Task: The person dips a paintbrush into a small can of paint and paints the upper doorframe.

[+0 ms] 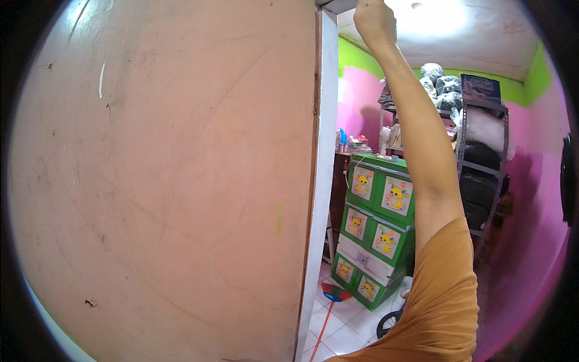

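My right arm, in a mustard-brown sleeve (443, 283), reaches steeply up through the doorway. My right hand (376, 25) is raised at the top edge of the picture, close to the upper door frame (339, 5). Its fingers look curled closed, but their tips are turned away and partly cut off, so what they hold, if anything, is hidden. A plain peach-coloured door panel (175, 175) fills the left side, scuffed and marked. Beside it runs the pale upright edge of the frame (319, 151). My left hand is out of view.
Beyond stands a green drawer cabinet (392, 274) with yellow cartoon pictures. A metal shelf rack (482, 166) carries dark bags and wrapped bundles (448, 84). On the white tiled floor (347, 335) lie a red-handled broom (335, 293) and a black wheel (386, 326). Pink walls (537, 229) enclose the room.
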### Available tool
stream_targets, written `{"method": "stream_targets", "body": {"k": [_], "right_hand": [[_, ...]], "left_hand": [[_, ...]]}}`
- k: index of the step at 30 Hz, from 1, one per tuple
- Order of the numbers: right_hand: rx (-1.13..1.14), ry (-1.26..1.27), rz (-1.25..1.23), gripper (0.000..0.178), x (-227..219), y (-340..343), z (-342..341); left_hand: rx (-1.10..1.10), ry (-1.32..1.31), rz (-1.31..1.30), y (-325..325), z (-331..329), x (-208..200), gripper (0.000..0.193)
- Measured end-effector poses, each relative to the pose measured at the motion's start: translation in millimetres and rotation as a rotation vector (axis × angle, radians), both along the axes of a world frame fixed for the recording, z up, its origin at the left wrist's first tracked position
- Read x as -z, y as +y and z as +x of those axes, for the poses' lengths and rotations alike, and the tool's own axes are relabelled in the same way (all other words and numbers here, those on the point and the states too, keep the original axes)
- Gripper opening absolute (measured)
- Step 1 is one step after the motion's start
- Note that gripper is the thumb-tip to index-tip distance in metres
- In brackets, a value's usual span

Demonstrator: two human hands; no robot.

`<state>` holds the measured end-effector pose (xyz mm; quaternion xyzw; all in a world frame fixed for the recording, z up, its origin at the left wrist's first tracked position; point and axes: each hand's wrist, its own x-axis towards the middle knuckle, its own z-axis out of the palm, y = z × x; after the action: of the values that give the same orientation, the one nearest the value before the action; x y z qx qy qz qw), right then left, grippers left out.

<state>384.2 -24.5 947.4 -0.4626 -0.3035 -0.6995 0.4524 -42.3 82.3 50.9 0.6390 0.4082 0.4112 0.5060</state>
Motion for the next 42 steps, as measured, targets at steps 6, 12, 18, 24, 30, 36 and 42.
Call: {"method": "stream_targets", "body": {"k": [6, 12, 18, 24, 30, 36, 42], "right_hand": [[0.106, -0.079, -0.010, 0.027, 15, -46, -28], [0.236, -0.108, -0.003, 0.024, 18, -107, -60], [0.414, -0.070, 0.057, 0.020, 17, -189, -99], [0.583, -0.042, 0.099, 0.023, 17, -295, -142], [0.756, 0.054, 0.181, 0.040, 22, -388, -193], [0.870, 0.090, 0.259, 0.043, 14, -458, -232], [1.000, 0.142, 0.370, 0.044, 5, -496, -254]], "left_hand": [[0.100, 0.095, 0.070, 16, -8, 7, 0.069], [0.269, 0.044, 0.076, 32, -6, 6, 0.064], [0.519, 0.018, -0.026, 33, 4, -14, 0.057], [0.697, 0.221, -0.100, 22, 30, -42, 0.051], [0.843, 0.124, -0.027, 17, 55, -33, 0.052], [0.923, 0.067, 0.035, -3, 76, -35, 0.053], [0.956, 0.029, 0.083, -27, 80, -26, 0.054]]}}
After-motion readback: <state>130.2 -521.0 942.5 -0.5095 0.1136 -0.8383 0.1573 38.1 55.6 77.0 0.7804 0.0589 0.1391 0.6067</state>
